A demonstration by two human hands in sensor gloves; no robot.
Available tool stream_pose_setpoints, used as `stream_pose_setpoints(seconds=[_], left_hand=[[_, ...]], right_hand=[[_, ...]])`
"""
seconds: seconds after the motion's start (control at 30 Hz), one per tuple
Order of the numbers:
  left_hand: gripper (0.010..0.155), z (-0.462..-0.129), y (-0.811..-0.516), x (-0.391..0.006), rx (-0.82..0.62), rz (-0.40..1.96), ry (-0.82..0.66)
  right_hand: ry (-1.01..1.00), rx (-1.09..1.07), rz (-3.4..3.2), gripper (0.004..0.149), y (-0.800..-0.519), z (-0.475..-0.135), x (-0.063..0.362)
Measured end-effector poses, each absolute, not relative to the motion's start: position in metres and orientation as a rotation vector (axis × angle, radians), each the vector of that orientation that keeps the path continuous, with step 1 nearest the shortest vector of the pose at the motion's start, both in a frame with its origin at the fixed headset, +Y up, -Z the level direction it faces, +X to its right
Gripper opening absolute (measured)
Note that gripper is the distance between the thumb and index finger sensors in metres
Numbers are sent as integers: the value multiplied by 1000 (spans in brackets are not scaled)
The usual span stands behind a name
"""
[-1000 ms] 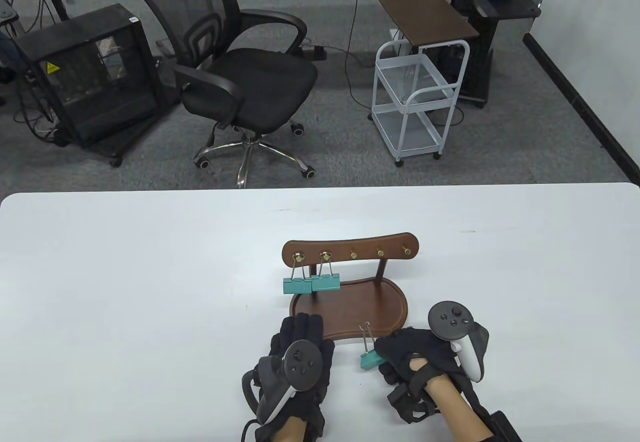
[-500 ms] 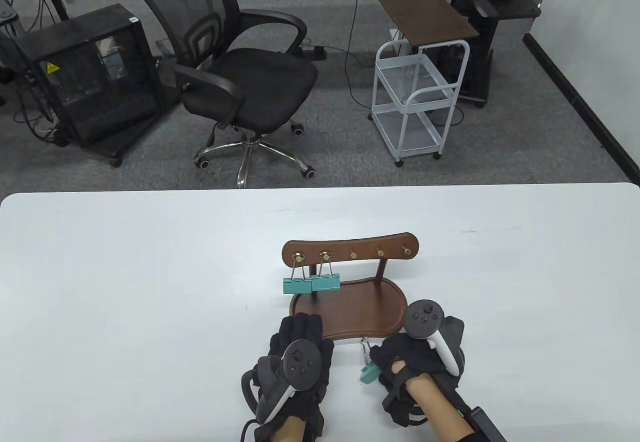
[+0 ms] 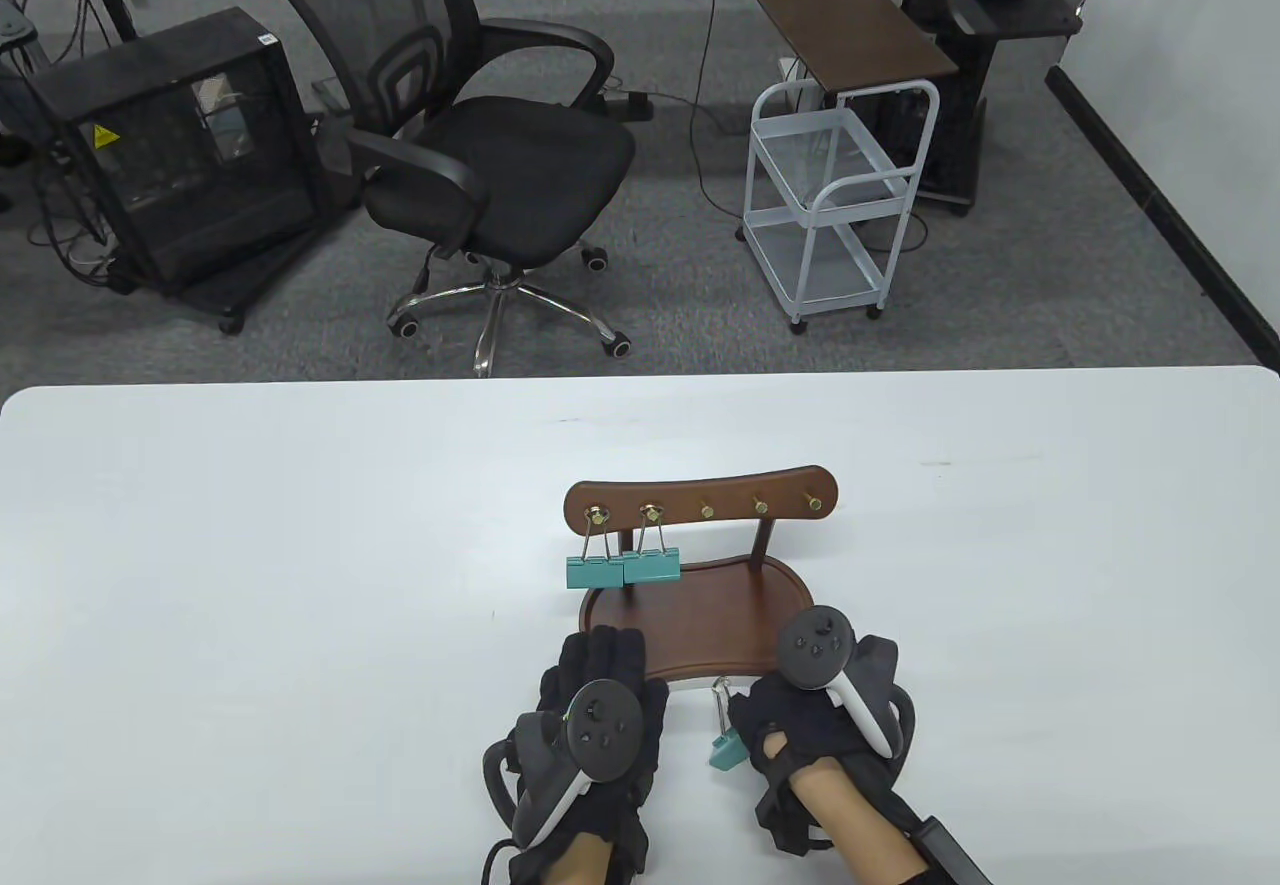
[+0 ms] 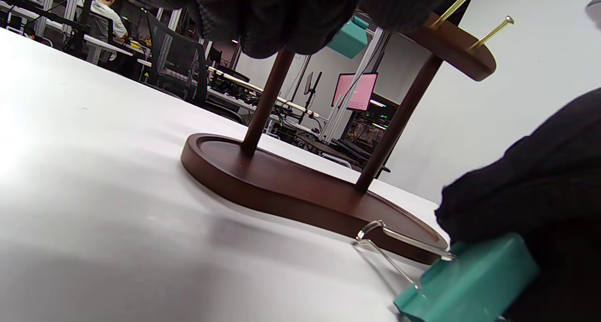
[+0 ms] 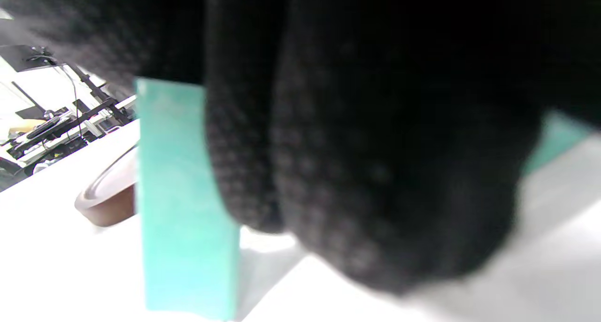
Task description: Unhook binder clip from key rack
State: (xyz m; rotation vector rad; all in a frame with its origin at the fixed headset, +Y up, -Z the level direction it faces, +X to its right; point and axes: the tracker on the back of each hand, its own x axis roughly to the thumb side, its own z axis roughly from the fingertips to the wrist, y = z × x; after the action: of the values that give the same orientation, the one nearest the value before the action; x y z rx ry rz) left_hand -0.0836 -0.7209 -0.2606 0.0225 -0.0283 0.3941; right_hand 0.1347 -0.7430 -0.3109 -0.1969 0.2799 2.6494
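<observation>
Teal binder clip (image 3: 726, 751) is held by right hand (image 3: 800, 725) fingers (image 5: 375, 172), curled onto its body; clip is off the rack, low at the table (image 3: 300, 525) surface just near of the rack base, wire handles (image 4: 394, 240) pointing far/up toward base edge. In left wrist view the clip body looks to be resting on or just above the table; contact can't be confirmed. Right wrist view: glove fabric pressed over clip, blurred, finger detail n/a.

Left hand (image 3: 590, 725) is laid palm-down, fingers (image 3: 605, 650) extended flat, tips at the near-left rim of the base; nothing gripped. Whether tips press on the rim or only touch can't be told.

Wooden key rack (image 3: 700, 565) stands upright approx. mid-table: oval tray base, two posts, top bar w/ five brass pegs. Two more teal clips (image 3: 622, 567) hang side by side from the two leftmost pegs, touching each other; three right pegs (image 3: 760, 505) are bare.

Beyond far table edge: office chair (image 3: 480, 145), white cart (image 3: 840, 195), black PC case (image 3: 180, 145).
</observation>
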Motion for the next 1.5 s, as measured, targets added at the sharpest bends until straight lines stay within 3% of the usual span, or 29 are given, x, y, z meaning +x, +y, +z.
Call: stream_pose_setpoints(seconds=[0.8,0.97,1.2,1.4,1.5], left_hand=[[62,-261,-721,-84,21,383,-22],[62,-261,-721,-84,19,383,-24],[63,-261,-721,-83,15,382,-36],[64,-260,-721,-83,16,385,-41],[65,-260,-721,-83,19,390,-44]], right_hand=[[274,-242,2679,39,-737,-308,154],[170,-219,2625,45,-728,-305,159],[-124,-65,2634,59,-701,-301,170],[-60,-30,2748,73,-697,-296,192],[-236,47,2760,71,-697,-292,203]])
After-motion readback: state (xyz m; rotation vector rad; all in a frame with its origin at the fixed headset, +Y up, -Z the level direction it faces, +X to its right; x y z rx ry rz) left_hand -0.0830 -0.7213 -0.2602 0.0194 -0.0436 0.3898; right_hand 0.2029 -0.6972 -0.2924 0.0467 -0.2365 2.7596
